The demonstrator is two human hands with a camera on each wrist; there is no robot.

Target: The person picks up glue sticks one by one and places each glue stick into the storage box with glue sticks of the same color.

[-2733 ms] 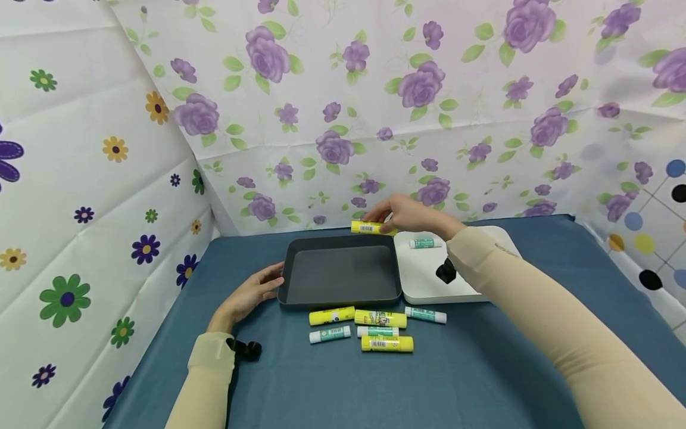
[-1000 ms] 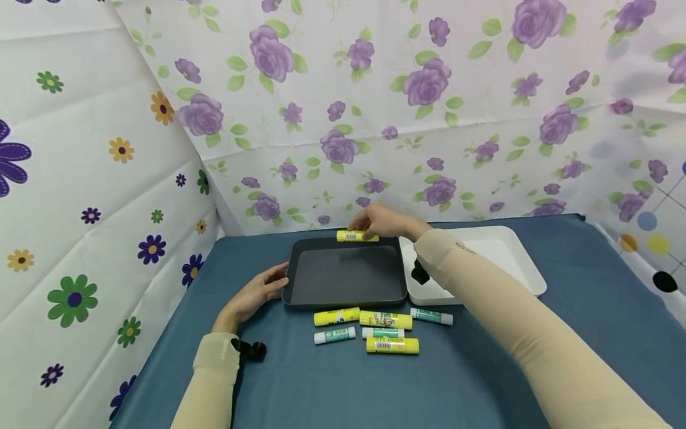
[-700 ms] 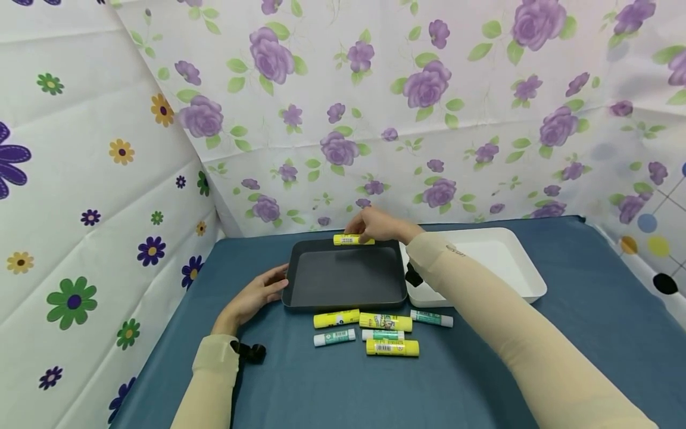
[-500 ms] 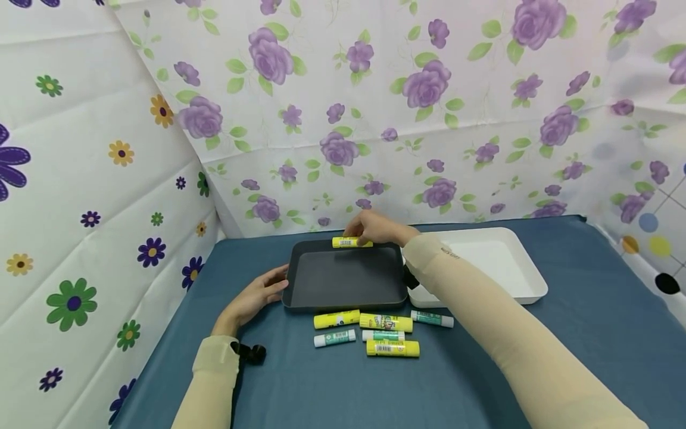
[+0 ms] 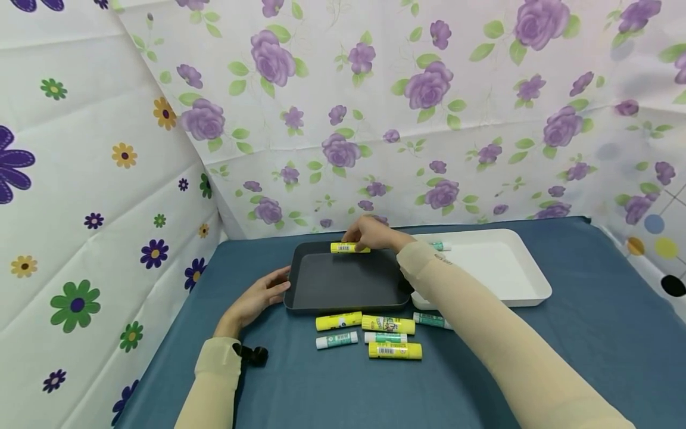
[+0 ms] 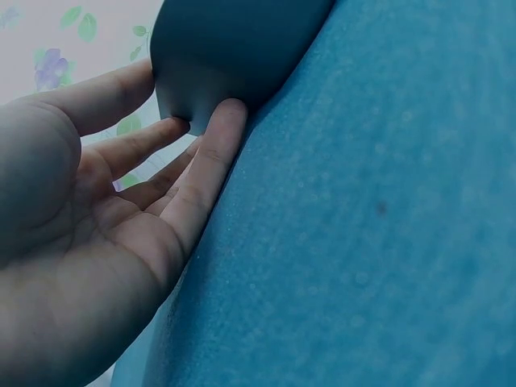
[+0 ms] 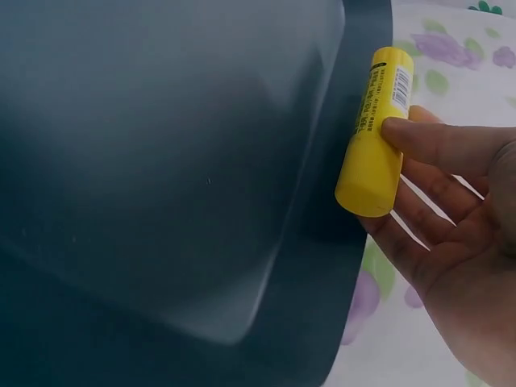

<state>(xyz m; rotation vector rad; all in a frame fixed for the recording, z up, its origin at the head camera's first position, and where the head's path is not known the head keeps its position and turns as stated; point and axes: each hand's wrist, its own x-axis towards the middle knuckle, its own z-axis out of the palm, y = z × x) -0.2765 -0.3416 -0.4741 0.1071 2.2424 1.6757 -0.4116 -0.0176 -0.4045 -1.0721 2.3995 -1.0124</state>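
A yellow glue stick (image 5: pixel 343 248) is pinched between the thumb and fingers of my right hand (image 5: pixel 371 233), at the far rim of the dark grey tray (image 5: pixel 345 280). In the right wrist view this glue stick (image 7: pixel 375 133) lies over the tray's edge, its barcode label showing. Whether it touches the rim, I cannot tell. My left hand (image 5: pixel 261 298) rests at the tray's left side. Seen from the left wrist, the fingers of that hand (image 6: pixel 121 185) are mostly straight, their tips against the tray's outer wall (image 6: pixel 234 56).
A white tray (image 5: pixel 504 268) stands right of the dark one, a green-and-white glue stick (image 5: pixel 440 245) at its far side, partly behind my right arm. Several yellow and green-and-white glue sticks (image 5: pixel 395 350) lie on the blue cloth (image 5: pixel 321 393) in front. Flowered fabric (image 5: pixel 343 149) rises behind.
My right hand has carried the yellow glue stick leftward and slightly nearer, from above the gap between the trays to the dark tray's far rim. My left hand has stayed at the tray.
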